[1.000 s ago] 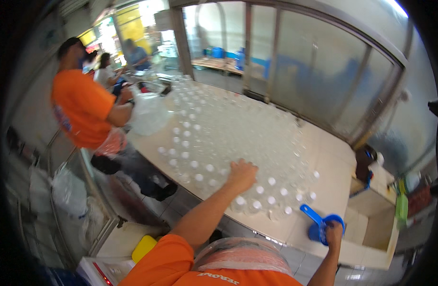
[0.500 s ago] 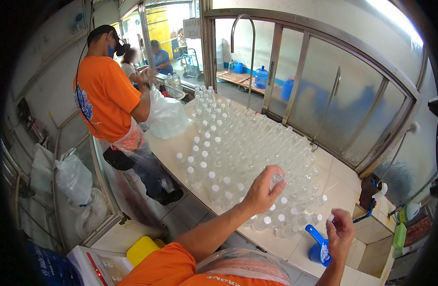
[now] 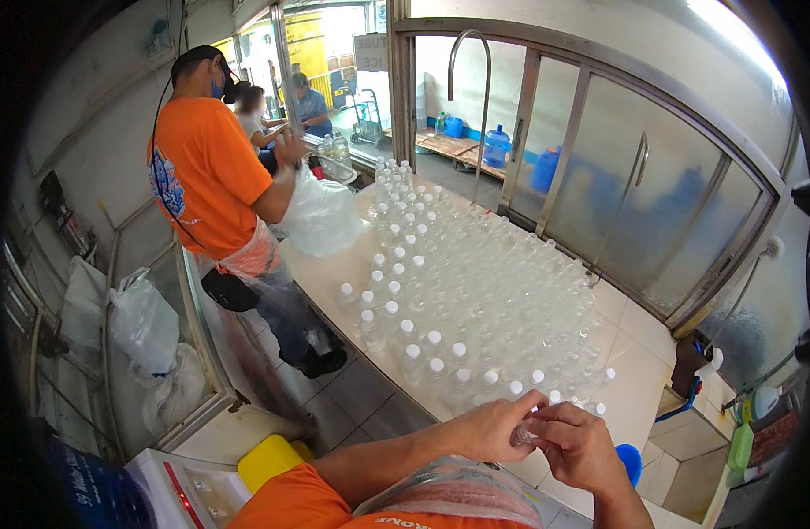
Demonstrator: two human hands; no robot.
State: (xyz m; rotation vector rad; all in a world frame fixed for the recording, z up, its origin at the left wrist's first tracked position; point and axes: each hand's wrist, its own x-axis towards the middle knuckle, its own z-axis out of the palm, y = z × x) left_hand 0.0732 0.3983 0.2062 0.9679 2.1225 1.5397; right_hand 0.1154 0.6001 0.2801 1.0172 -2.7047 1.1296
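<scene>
Close to my body, my left hand point(image 3: 493, 429) is wrapped around a small clear plastic bottle point(image 3: 521, 432). The fingers of my right hand point(image 3: 581, 441) are pinched over the bottle's top, where they cover the white cap. Just ahead of both hands stands a dense crowd of clear bottles point(image 3: 502, 295) on the pale table point(image 3: 621, 353). Those along its left and front edges wear white caps point(image 3: 434, 338); many in the middle look uncapped. A blue dipper point(image 3: 631, 462) shows partly behind my right hand, its inside hidden.
At the left a co-worker in an orange shirt point(image 3: 213, 167) stands by a large clear plastic bag point(image 3: 321, 216) on the table. Curved metal pipes point(image 3: 486, 115) rise at the far edge. A tiled basin point(image 3: 687, 441) lies right, a yellow object point(image 3: 268, 460) lower left.
My left hand has brought the bottle nearer my body. My right hand has moved left from above the dipper, carrying the cap to the bottle's top. The co-worker's hand has risen over the bag.
</scene>
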